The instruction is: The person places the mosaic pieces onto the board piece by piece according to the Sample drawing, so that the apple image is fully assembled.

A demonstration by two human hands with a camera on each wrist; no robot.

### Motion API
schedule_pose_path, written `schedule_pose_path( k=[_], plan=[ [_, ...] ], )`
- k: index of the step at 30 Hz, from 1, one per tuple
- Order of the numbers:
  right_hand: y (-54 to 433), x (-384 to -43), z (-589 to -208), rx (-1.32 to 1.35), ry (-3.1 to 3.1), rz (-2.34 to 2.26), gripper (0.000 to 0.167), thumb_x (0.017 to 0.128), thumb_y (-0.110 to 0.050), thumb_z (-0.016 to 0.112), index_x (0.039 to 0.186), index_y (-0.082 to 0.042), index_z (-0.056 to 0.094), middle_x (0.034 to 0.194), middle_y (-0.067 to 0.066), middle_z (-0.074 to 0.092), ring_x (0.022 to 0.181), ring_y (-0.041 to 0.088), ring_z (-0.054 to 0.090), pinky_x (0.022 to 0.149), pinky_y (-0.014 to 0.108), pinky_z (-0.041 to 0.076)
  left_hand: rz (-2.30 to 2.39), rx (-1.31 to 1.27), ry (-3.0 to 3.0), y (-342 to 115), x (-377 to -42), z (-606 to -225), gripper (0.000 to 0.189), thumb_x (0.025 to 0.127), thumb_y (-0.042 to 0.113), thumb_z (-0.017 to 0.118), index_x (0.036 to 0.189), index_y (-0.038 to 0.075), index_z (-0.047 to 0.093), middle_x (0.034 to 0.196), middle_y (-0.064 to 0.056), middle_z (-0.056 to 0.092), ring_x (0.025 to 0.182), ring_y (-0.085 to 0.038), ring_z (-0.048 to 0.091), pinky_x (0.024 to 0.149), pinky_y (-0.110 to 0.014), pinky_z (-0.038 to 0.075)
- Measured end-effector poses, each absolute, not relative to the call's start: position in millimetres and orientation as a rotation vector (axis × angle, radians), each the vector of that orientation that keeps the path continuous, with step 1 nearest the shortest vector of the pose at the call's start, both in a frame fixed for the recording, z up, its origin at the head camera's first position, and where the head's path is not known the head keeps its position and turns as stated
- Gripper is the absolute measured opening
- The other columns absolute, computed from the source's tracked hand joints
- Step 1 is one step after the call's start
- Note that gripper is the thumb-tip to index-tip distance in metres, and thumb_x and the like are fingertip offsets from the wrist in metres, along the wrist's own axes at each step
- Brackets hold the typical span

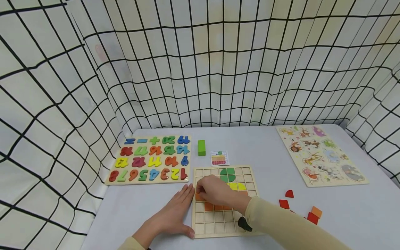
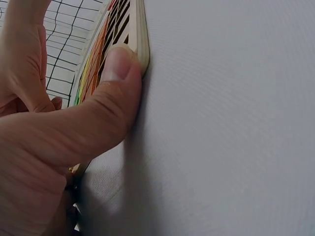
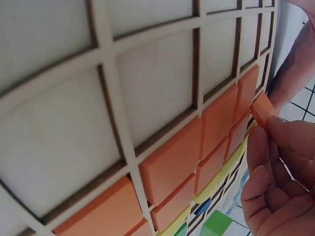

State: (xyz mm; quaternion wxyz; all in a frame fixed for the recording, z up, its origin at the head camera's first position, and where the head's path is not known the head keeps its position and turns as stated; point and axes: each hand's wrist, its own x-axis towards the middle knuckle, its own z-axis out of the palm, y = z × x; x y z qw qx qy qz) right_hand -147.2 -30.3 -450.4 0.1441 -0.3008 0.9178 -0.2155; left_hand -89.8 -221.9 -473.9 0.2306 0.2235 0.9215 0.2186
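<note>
A wooden grid board (image 1: pixel 200 227) lies on the white table with green, yellow and orange tiles in its cells. My right hand (image 1: pixel 215 191) is over the board's left side and pinches an orange square tile (image 3: pixel 264 109) between thumb and fingers. That tile is tilted, beside a row of seated orange tiles (image 3: pixel 172 160). My left hand (image 1: pixel 172 215) lies flat with straight fingers along the board's left edge. Its thumb (image 2: pixel 118 66) presses at the near corner. Part of the yellow and orange rows is hidden under my right hand and forearm.
Behind the board lie a small pattern card (image 1: pixel 219 158) and a green block (image 1: pixel 201 148). A number puzzle (image 1: pixel 150 159) is at the left, an animal puzzle (image 1: pixel 322 156) at the far right. Loose red tiles (image 1: pixel 284 204) and an orange tile (image 1: pixel 316 211) lie right of the board.
</note>
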Motion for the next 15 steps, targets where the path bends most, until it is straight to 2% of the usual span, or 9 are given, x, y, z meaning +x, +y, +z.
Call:
schedule_pose_path(
  k=[6,15],
  plan=[
    [-31.9,-145.5,-452.0,-0.868,2.692,-0.567,0.005,0.094,-0.011,0.073,0.094,-0.012,0.078,0.085,-0.004,0.072,0.076,0.007,0.058,0.079,0.021,0.058,0.602,0.617,2.534,-220.1,-88.2,-472.0,0.132,0.068,0.061,0.087,0.162,-0.001,0.017,0.173,-0.017,0.008,0.161,-0.036,0.005,0.127,-0.061,0.016],
    [-31.4,-142.0,-453.3,-0.911,2.738,-0.426,0.012,0.092,-0.016,0.077,0.102,-0.012,0.082,0.096,-0.002,0.077,0.089,0.011,0.067,0.09,0.026,0.06,0.596,0.622,2.542,-219.3,-88.0,-470.9,0.133,0.068,0.06,0.088,0.162,-0.002,0.017,0.172,-0.018,0.01,0.16,-0.037,0.006,0.127,-0.061,0.017]
  ],
)
